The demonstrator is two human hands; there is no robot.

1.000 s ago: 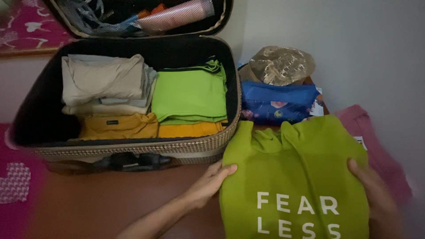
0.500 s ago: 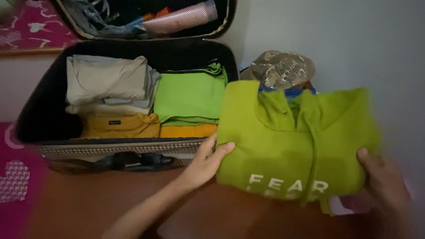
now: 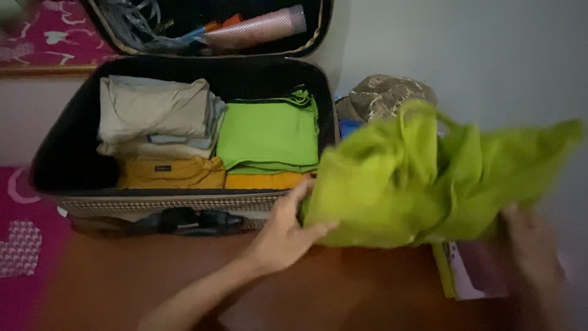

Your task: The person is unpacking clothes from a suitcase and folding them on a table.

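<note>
Hoodie (image 3: 416, 184) — brown floor (image 3: 184, 276), grey wall (image 3: 490, 55)

This looks like a room in a home, likely a bedroom. An open dark suitcase with a woven-pattern rim (image 3: 184, 202) sits on a reddish-brown floor (image 3: 343, 288), packed with folded beige, green and mustard clothes (image 3: 214, 138). A pink patterned mat (image 3: 21, 245) lies near left; a plain pale wall (image 3: 478, 49) rises far right.

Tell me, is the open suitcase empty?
No, the suitcase holds folded clothes: a beige stack, a green shirt and yellow ones.
</note>
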